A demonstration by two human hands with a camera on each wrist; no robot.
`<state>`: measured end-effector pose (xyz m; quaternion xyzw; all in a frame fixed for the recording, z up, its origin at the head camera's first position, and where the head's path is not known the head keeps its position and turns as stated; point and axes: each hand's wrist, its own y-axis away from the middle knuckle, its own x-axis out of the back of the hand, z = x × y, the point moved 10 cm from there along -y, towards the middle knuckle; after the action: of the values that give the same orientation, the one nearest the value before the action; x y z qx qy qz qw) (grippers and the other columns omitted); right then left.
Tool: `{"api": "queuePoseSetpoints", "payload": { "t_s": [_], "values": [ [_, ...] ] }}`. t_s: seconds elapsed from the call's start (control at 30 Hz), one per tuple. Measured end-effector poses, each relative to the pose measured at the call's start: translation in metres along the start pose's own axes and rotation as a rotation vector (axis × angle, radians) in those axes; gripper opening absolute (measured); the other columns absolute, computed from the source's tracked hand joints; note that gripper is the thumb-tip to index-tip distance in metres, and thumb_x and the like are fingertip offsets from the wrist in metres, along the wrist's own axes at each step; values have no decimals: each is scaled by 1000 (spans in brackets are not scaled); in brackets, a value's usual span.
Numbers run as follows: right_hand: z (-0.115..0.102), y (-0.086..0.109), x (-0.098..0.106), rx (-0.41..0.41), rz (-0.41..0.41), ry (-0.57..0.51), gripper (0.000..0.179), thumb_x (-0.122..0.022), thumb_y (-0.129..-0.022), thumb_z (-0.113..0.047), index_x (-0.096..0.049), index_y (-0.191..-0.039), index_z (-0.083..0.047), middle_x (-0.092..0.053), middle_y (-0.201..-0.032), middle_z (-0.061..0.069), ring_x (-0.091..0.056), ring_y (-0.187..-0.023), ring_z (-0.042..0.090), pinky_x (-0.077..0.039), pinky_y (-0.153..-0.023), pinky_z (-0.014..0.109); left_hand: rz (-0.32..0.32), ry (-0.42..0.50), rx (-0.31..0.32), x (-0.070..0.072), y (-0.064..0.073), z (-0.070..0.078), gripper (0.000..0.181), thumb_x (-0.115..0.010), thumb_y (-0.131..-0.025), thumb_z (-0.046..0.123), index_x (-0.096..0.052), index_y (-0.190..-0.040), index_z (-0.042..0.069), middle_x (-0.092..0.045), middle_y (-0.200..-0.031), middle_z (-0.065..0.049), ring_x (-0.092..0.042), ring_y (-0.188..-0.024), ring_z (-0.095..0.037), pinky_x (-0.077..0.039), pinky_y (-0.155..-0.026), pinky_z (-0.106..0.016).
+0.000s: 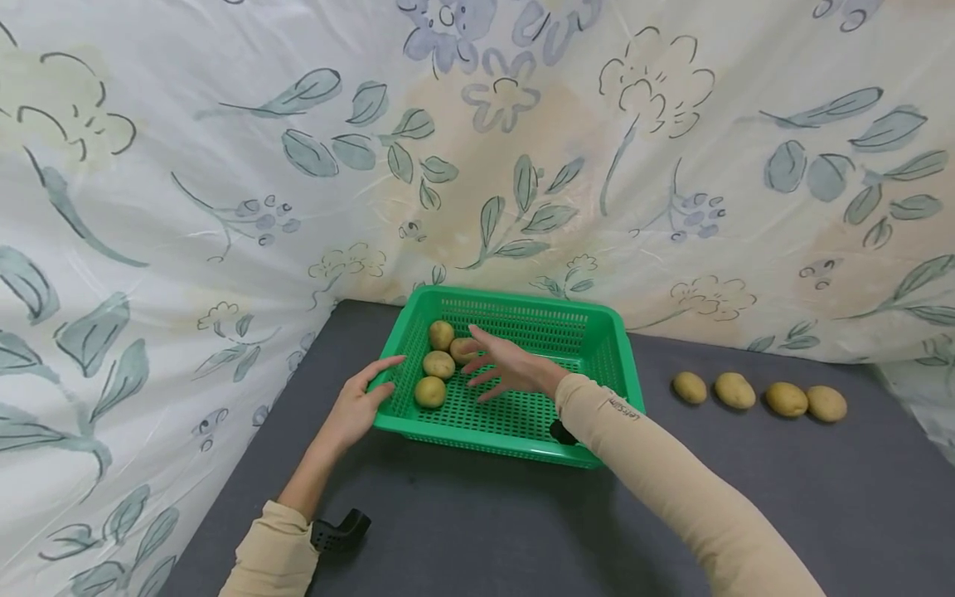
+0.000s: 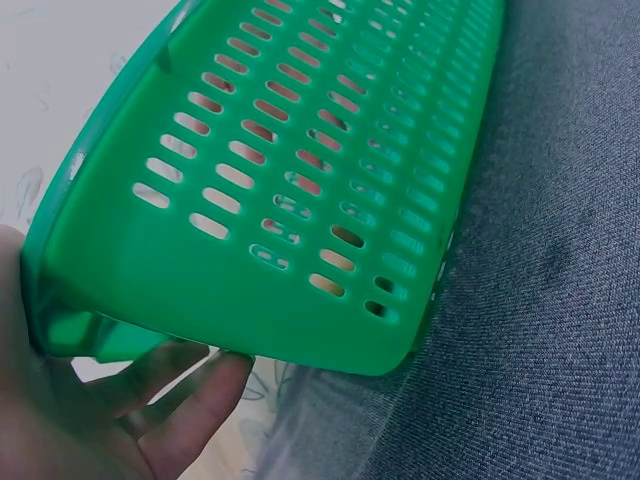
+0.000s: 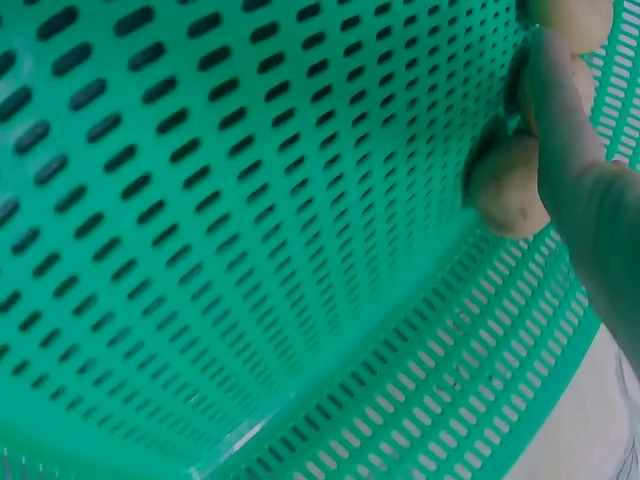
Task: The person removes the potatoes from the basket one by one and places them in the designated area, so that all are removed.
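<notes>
A green slotted plastic basket point(image 1: 492, 442) sits on the dark grey tabletop. My left hand point(image 1: 356, 410) grips its left rim; in the left wrist view, the fingers point(image 2: 195, 410) curl at the edge of the basket wall point(image 2: 200, 290). Inside the basket, my right hand point(image 1: 511, 366) hovers with spread fingers and nothing held. Just left of it, several potatoes point(image 1: 430, 392) lie grouped at the basket's left end, one partly behind the fingertips. The right wrist view has a potato point(image 3: 508, 190) near a finger point(image 3: 565, 120), and whether they touch I cannot tell.
Several more potatoes point(image 1: 734, 390) lie in a row on the tabletop point(image 1: 477, 531), right of the basket. A floral cloth point(image 1: 507, 149) hangs behind and along the left side. Black camera mounts point(image 1: 341, 531) show at the wrists.
</notes>
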<state>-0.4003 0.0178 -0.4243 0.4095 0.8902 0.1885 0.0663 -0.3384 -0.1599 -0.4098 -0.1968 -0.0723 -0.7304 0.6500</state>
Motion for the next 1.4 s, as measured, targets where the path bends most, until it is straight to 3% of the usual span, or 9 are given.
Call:
{"api": "queuePoseSetpoints", "payload": {
  "t_s": [0.47,0.7,0.97,1.3,1.4],
  "values": [
    [4,-9,-13,-32,-12,67,65,-26,-101,-55,-35,-147,-9,-38,-139,24,-42,-122,45,-46,-89,55,-11,-10,-11,-2,-2,5,42,-44,-100,5,-45,-142,8,-32,-150,-16,-22,-139,-35,-24,-106,-59],
    [9,-16,-28,-100,-31,100,64,-30,-100,-55,-38,-145,-10,-37,-140,24,-41,-123,45,-48,-85,55,-6,-1,-1,-2,-2,2,42,-45,-100,5,-45,-142,9,-32,-150,-16,-23,-138,-34,-24,-106,-58],
    [13,-25,-46,-150,-66,136,67,-34,-99,-54,-29,-150,-10,-27,-145,24,-35,-127,48,-49,-83,53,1,13,3,0,0,1,41,-45,-100,5,-46,-142,9,-32,-149,-17,-25,-138,-35,-24,-106,-58],
    [9,-35,-53,-145,-33,160,56,-39,-104,-29,-20,-152,-7,-18,-152,20,-42,-121,49,-50,-86,44,-2,15,2,0,-1,1,41,-44,-101,5,-46,-142,9,-33,-149,-16,-25,-138,-34,-25,-106,-57],
    [8,-37,-51,-144,-9,181,50,-40,-104,-23,-26,-150,-6,-22,-151,18,-48,-114,48,-52,-84,43,-3,11,-1,0,-1,2,41,-44,-101,5,-46,-142,8,-33,-149,-16,-25,-138,-33,-26,-105,-57]
  ]
}}
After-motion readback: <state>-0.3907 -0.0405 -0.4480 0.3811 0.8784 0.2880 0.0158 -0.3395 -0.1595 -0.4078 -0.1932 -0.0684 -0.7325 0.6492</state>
